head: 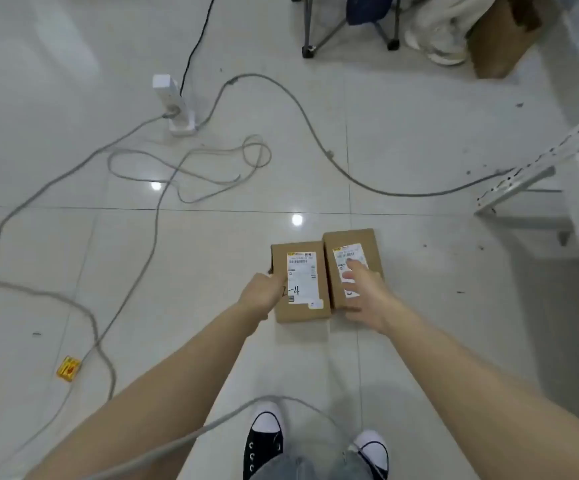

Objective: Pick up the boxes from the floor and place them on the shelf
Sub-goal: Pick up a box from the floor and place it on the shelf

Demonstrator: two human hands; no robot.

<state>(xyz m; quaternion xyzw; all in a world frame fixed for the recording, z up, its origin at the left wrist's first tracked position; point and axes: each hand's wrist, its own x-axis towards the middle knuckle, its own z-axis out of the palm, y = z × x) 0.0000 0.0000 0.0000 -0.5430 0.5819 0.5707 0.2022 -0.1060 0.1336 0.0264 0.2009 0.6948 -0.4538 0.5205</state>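
Observation:
Two small brown cardboard boxes with white labels lie side by side on the tiled floor in front of my feet. My left hand [262,294] grips the left edge of the left box [302,306], whose label carries a handwritten 4. My right hand [364,292] hovers over or rests on the right box [348,239] with fingers spread across its label; whether it holds the box is unclear. A white metal shelf [537,168] stands at the right edge of the view.
Grey cables [163,209] loop across the floor to a white power strip [177,105]; one crosses by my shoes [264,441]. A small yellow object [69,368] lies at the left. Chair legs [310,36], another person's white shoe [437,43] and a cardboard box [502,39] sit at the top right.

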